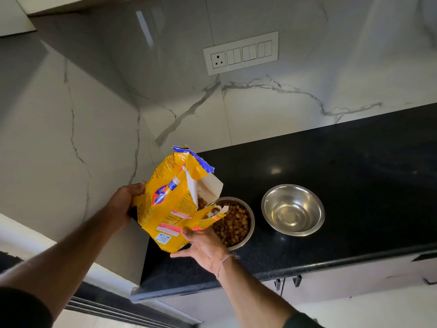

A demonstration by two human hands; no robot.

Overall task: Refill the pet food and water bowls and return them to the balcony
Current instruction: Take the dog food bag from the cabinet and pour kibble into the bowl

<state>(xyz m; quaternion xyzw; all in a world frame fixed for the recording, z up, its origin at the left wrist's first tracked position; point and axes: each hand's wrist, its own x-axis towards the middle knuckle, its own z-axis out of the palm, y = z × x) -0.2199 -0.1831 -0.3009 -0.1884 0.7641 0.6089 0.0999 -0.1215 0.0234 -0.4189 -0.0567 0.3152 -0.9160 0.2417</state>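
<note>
Food bowl (pixel 251 227), seemingly near counter (pixel 354 174) edge

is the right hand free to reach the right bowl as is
Likely not yet: the right hand holds the bag over the kibble bowl. Otherwise nothing stands between it and the right bowl.

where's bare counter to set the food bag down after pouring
Widest bare patch: the black countertop right of the water bowl, between the marble wall and the front edge. A bare band also runs behind both bowls along the wall. Crowded: the left corner, where the left hand and right hand hold the food bag over the food bowl.
</note>
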